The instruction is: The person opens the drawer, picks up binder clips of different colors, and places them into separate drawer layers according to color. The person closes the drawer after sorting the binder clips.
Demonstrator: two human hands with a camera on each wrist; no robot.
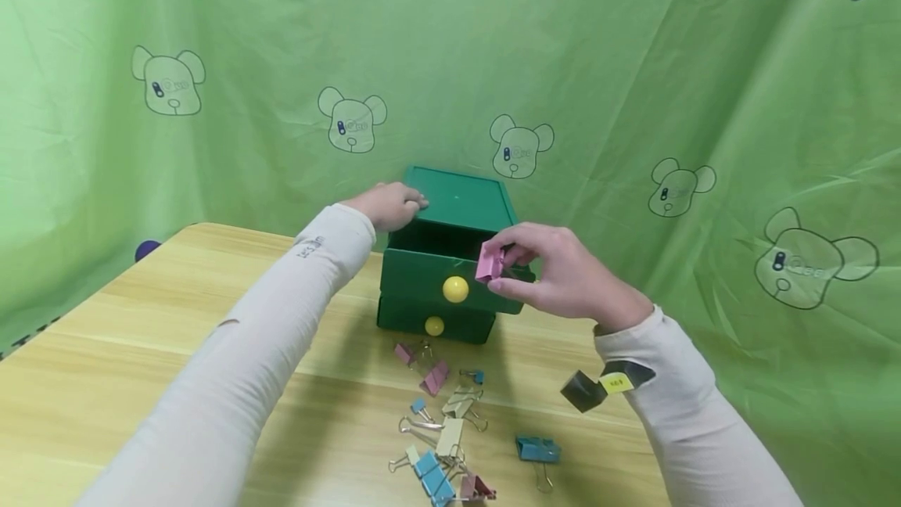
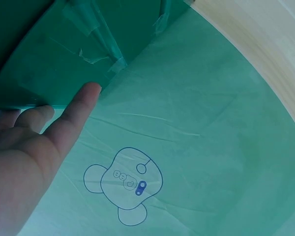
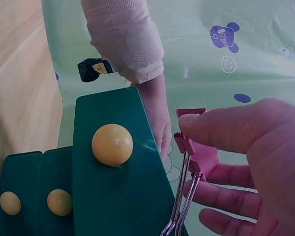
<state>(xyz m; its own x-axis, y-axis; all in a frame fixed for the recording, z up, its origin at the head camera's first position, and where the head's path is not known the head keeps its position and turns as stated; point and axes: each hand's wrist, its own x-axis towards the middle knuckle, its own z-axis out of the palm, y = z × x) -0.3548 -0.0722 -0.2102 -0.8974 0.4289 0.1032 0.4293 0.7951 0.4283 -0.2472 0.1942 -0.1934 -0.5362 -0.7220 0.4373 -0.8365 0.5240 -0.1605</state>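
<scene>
A green drawer box (image 1: pixel 464 198) stands on the table, its top drawer (image 1: pixel 415 272) pulled out. My left hand (image 1: pixel 389 206) rests at the box's upper left edge. In the left wrist view, the left fingers (image 2: pixel 73 115) lie against the green side wall. Thumb and fingers of my right hand (image 1: pixel 559 268) pinch a pink binder clip (image 1: pixel 489 263) by the right front of the pulled-out drawer. The right wrist view shows the clip's pink body (image 3: pixel 204 156) with its wire handles pointing down, beside the large yellow knob (image 3: pixel 112 144).
Pink, cream and blue binder clips lie in front of the box, among them a pink clip (image 1: pixel 435 377), a cream clip (image 1: pixel 450 436) and a blue clip (image 1: pixel 433 479). A teal clip (image 1: pixel 538 449) lies apart to the right. A green printed curtain (image 1: pixel 436 45) hangs behind.
</scene>
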